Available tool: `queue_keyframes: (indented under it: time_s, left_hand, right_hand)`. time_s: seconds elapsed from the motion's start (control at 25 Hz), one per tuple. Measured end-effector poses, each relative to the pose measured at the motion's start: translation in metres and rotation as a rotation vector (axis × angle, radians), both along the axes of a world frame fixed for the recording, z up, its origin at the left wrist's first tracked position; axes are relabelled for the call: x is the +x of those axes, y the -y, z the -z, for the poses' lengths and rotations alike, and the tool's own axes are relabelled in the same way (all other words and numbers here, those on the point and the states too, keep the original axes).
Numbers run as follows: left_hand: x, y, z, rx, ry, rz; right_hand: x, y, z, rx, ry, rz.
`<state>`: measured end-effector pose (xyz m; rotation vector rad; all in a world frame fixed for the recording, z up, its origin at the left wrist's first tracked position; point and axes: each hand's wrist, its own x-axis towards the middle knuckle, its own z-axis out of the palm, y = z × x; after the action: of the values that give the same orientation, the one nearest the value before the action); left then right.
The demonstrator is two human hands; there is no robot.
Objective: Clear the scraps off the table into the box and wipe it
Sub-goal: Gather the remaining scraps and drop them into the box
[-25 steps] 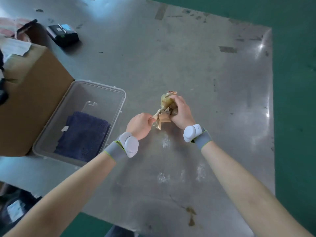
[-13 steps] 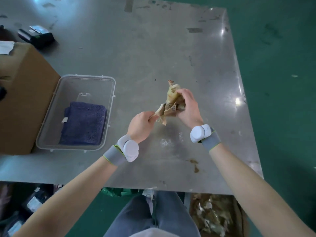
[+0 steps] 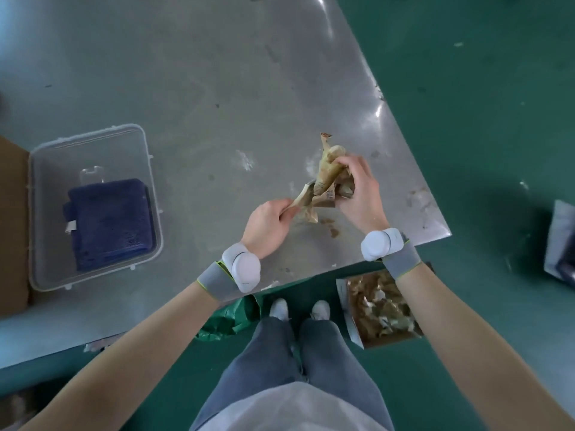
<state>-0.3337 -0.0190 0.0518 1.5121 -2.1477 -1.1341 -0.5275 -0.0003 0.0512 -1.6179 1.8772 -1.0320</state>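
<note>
A crumpled bundle of tan paper scraps is held just above the grey metal table, near its right front corner. My right hand grips the bundle's right side. My left hand pinches a strip at its lower left. On the floor below the table's front edge sits an open cardboard box holding several similar scraps. A dark blue cloth lies folded inside a clear plastic tub at the table's left.
A brown cardboard box stands left of the tub. Brown stains and white smears mark the table by my hands. Crumpled green plastic lies on the green floor by my feet. A dark object sits at the right edge.
The view has tilted down and swung right, bringing my legs, the table's front edge and the floor box into sight. Both hands keep hold of the scrap bundle, now nearer the table's right front corner.
</note>
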Motion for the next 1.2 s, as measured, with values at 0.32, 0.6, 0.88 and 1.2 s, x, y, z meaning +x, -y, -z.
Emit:
queue_keyframes:
  time_s: [0.32, 0.6, 0.88, 1.2]
  left_hand:
    - [-0.088, -0.048, 0.008, 0.056, -0.031, 0.333]
    - [-0.173, -0.113, 0.028, 0.114, 0.023, 0.483]
    - [-0.243, -0.176, 0.085, 0.189, 0.125, 0.596]
    - [-0.303, -0.225, 0.199, 0.344, 0.318, 0.724]
  right_hand:
    - [-0.074, -0.11, 0.012, -0.033, -0.094, 0.306]
    - [-0.129, -0.207, 0.048, -0.103, -0.103, 0.537]
    - [-0.174, -0.289, 0.114, 0.017, -0.036, 0.658]
    - [-0.207, -0.354, 0.229, 0.265, 0.049, 0.781]
